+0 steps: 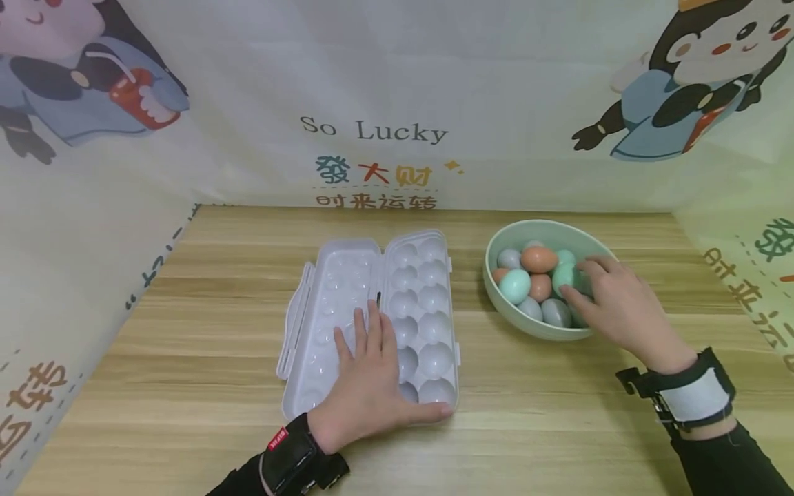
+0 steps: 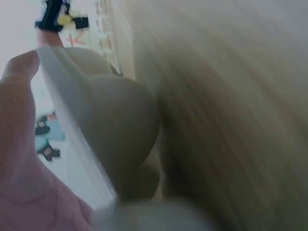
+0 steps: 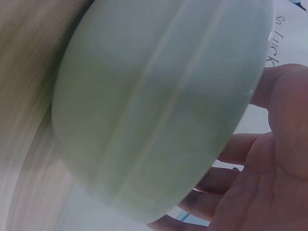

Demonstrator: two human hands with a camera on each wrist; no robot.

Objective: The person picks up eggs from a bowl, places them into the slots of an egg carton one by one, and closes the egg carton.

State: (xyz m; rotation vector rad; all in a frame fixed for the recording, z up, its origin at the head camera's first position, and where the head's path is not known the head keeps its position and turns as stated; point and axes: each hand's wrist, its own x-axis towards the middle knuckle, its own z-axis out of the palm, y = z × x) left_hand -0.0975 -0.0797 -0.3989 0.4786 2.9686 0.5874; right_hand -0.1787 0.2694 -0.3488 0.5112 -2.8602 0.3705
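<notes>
Cataloguing two hands, one egg tray, one bowl of eggs on the counter (image 1: pixel 186 331).

Item one: my left hand (image 1: pixel 372 386), fingers straight and released, presses flat on the open egg tray (image 1: pixel 422 303) at counter centre, thumb along its 6 o'clock edge; the tray's long axis runs 12 to 6, all cups empty, lid (image 1: pixel 329 296) folded out toward 9 o'clock. Item two: the bowl (image 1: pixel 533 234) of coloured eggs sits at 3 o'clock of the tray, apart from it. Item three: my right hand (image 1: pixel 620 303), the nearer one, reaches into the bowl from 4 o'clock, fingers curling round a green egg (image 1: pixel 564 277) at the bowl's 3 o'clock side. I judge the grip just forming; the tray lies toward 9 o'clock of this hand.
</notes>
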